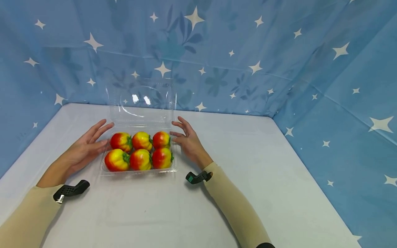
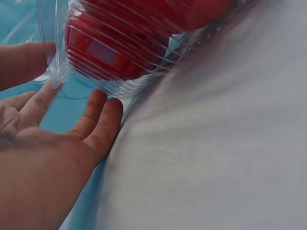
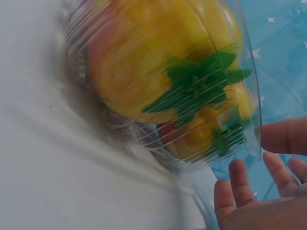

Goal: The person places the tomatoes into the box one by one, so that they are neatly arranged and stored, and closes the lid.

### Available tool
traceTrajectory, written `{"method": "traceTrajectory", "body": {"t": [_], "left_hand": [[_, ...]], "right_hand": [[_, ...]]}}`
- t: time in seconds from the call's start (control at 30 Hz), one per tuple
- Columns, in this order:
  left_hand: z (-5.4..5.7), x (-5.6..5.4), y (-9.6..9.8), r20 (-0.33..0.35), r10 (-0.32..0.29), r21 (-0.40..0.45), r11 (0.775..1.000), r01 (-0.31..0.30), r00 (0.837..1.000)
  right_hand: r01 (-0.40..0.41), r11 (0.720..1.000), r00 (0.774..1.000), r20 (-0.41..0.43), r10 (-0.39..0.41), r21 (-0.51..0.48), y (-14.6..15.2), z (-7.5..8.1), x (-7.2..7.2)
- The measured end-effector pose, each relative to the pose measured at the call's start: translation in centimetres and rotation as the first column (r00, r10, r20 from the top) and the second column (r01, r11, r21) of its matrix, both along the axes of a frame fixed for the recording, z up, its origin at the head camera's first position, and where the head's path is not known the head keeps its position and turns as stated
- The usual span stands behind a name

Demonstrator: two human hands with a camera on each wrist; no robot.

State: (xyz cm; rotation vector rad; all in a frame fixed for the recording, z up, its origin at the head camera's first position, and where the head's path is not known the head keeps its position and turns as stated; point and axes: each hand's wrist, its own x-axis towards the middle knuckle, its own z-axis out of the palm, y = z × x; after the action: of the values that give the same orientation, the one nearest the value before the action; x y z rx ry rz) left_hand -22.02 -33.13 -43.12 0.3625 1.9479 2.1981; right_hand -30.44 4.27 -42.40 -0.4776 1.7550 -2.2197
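Note:
A clear plastic clamshell box (image 1: 138,172) sits on the table in the head view, its lid (image 1: 141,113) raised at the back. Several red-and-yellow bell peppers (image 1: 141,159) with green stems lie inside in two rows. My left hand (image 1: 81,151) is at the box's left side, fingers spread. In the left wrist view, its thumb (image 2: 24,64) is right at the rim, while other fingertips reach below the ribbed wall. On the opposite side is my right hand (image 1: 191,143), fingers extended. Its thumb (image 3: 285,136) meets the rim in the right wrist view.
A white cloth covers the table (image 1: 248,172), which extends right of the box and in front of it. Blue curtains (image 1: 217,82) with white stars hang behind and along the sides. Both wrists wear black straps (image 1: 198,177).

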Motion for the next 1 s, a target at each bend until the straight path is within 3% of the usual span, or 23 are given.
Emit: {"method": "traceTrajectory", "body": {"t": [0.2,0.4,0.57,0.67,0.8,0.93,1.0], "left_hand": [[0.0,0.0,0.1,-0.029,-0.013,0.008,1.000,0.013,1.000],[-0.3,0.0,0.2,-0.069,0.005,0.033,0.999,-0.003,0.998],[-0.4,0.5,0.2,-0.078,0.036,0.025,0.999,-0.034,0.996],[-0.5,0.9,0.0,-0.085,0.085,-0.045,0.995,-0.089,0.993],[-0.3,1.3,-0.3,-0.148,0.144,-0.210,0.962,-0.174,0.978],[0.5,1.7,-0.2,-0.209,0.138,-0.334,0.920,-0.204,0.968],[1.1,2.1,-0.1,-0.209,0.120,-0.406,0.892,-0.198,0.970]], "right_hand": [[-0.007,1.000,1.000,-0.028,0.007,0.028,0.1,0.1,0.0],[-0.010,1.000,1.000,-0.012,0.010,-0.005,0.3,0.1,0.1],[-0.005,1.000,1.000,0.031,0.005,-0.003,0.6,0.0,0.3],[0.001,1.000,0.999,0.032,-0.002,0.019,0.9,0.0,0.3],[-0.007,0.996,1.000,-0.008,0.007,0.094,1.4,0.0,0.3],[-0.009,0.979,0.998,-0.054,0.021,0.202,1.8,-0.1,0.2],[-0.003,0.971,0.997,-0.074,0.022,0.238,1.8,-0.1,0.3]]}}
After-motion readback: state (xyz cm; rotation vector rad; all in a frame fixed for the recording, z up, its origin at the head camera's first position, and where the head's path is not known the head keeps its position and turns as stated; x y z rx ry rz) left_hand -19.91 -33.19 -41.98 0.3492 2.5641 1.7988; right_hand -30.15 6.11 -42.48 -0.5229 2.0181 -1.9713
